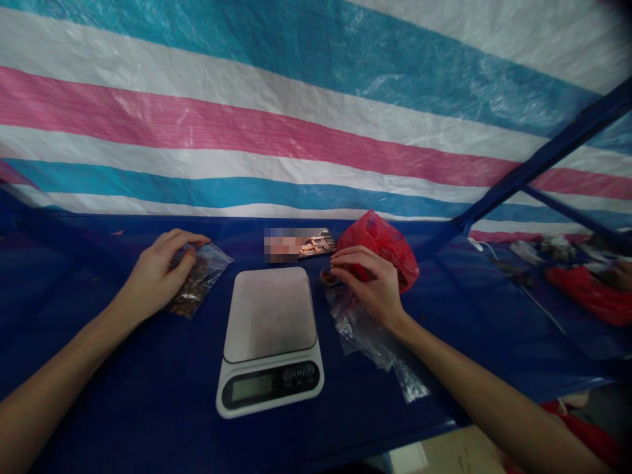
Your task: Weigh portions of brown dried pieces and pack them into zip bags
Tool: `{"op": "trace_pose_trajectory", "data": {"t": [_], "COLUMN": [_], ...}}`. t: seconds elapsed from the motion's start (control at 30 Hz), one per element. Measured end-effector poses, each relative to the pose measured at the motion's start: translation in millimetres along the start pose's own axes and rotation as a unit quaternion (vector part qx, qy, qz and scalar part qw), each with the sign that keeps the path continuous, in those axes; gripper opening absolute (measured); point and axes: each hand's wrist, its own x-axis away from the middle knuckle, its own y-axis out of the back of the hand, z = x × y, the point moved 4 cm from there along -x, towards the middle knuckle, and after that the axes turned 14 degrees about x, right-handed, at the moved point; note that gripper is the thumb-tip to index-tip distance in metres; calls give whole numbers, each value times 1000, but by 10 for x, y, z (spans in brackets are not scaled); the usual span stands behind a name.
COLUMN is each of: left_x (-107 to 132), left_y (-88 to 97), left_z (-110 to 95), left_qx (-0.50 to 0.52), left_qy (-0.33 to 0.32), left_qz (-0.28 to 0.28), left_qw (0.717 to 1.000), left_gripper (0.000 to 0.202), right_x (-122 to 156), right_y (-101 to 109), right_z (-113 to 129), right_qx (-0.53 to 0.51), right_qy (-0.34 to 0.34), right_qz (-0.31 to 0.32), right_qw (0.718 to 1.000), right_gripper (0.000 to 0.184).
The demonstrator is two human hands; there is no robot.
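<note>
My left hand (160, 273) pinches the top of a clear plastic bag (200, 280) holding small brown pieces. My right hand (368, 283) rests against a crumpled red plastic bag (388, 247), and its fingertips are close to a small round brownish object (328, 276). A second clear plastic bag (368, 336) runs out from under that hand. Between my hands lies a white digital kitchen scale (269, 342) with nothing on its platform. Behind it is a flat packet (299, 243), with part of it blurred.
A dark blue cover (123, 408) spreads over the table, and a striped pink, blue and white tarp (247, 118) hangs behind it. A blue metal bar (538, 161) crosses at right. Beyond it, another person's hand (619, 276) works near a red cloth or bag (587, 293).
</note>
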Motion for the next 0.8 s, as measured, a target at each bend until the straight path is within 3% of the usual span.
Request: {"op": "trace_pose_trajectory", "data": {"t": [0.8], "left_x": [-7], "left_y": [-8], "left_z": [-44], "left_qx": [20], "left_qy": [13], "left_qz": [3], "left_qw": [1000], "left_gripper": [35], "right_x": [51], "right_y": [-33], "right_z": [-128], "right_qx": [21], "right_qy": [-55], "right_qz": [22], "right_qw": [998], "right_gripper": [3]}}
